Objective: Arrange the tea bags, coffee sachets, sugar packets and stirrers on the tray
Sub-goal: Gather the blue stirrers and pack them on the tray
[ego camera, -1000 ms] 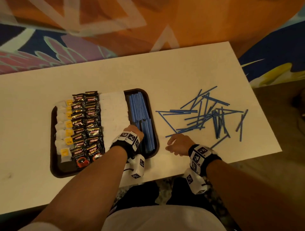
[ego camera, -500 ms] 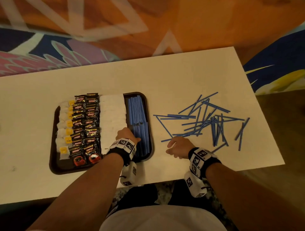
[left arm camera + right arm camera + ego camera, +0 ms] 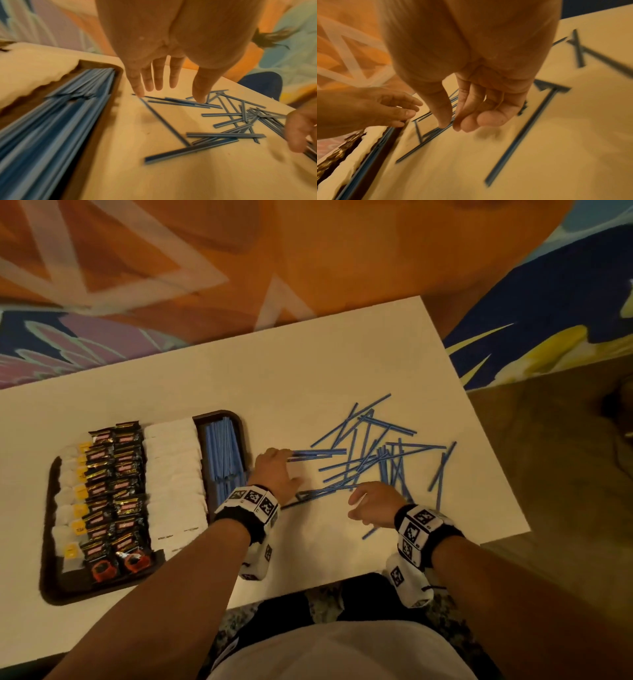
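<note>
- The left hand (image 3: pixel 278 470) was released, its straight fingers (image 3: pixel 137 86) touching loose stirrers (image 3: pixel 376 460) on the worktop (image 3: pixel 308 371).
- The right hand (image 3: pixel 371 501) pinched some stirrers nearby.
- The tray (image 3: pixel 48 542) held tea bags (image 3: pixel 70 501), coffee sachets (image 3: pixel 113 491), sugar packets (image 3: pixel 174 474) and more stirrers.

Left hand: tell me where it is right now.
In the head view the left hand is on the table, just right of the tray, its fingers touching the loose stirrers.

A pale rectangular table (image 3: pixel 308 364) carries everything. A dark brown tray (image 3: pixel 48 542) lies left of both hands; loose blue stirrers (image 3: pixel 376 453) lie scattered beneath the fingertips.
</note>
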A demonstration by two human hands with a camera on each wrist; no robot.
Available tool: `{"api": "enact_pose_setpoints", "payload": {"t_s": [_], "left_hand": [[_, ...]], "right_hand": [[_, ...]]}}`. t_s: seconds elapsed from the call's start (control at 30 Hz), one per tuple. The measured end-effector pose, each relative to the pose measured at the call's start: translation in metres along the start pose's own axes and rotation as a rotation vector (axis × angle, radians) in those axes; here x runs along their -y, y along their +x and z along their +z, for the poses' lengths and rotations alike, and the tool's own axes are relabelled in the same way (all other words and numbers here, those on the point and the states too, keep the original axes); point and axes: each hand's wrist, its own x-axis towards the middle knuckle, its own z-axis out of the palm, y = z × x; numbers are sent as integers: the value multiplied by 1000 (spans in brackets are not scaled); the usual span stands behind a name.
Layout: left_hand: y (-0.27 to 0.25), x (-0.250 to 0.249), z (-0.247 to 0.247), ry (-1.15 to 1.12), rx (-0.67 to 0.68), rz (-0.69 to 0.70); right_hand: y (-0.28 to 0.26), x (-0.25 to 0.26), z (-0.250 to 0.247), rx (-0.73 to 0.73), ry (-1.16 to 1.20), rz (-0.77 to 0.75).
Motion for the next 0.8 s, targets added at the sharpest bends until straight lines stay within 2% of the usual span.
{"api": "enact_pose_setpoints", "payload": {"t_s": [0.07, 0.2, 0.27, 0.33, 0.4, 0.6, 0.7, 0.8], "left_hand": [[17, -20, 5, 80, 30, 9], [50, -58, 22, 108, 121, -79], [55, -80, 32, 120, 131, -118], [55, -102, 42, 129, 120, -107], [52, -120, 50, 116, 96, -62], [49, -130, 47, 97, -22, -29], [51, -128, 48, 45, -5, -53], [47, -138, 58, 85, 10, -50]], "right_hand": [[-3, -18, -21, -68, -32, -6], [-8, -61, -62, -445, 61, 69], [-5, -83, -80, -555, 100, 155], [-2, -97, -90, -548, 125, 246], [1, -102, -92, -513, 150, 258], [19, -73, -77, -404, 138, 85], [26, -56, -71, -343, 118, 15], [31, -42, -69, -269, 59, -51]]}}
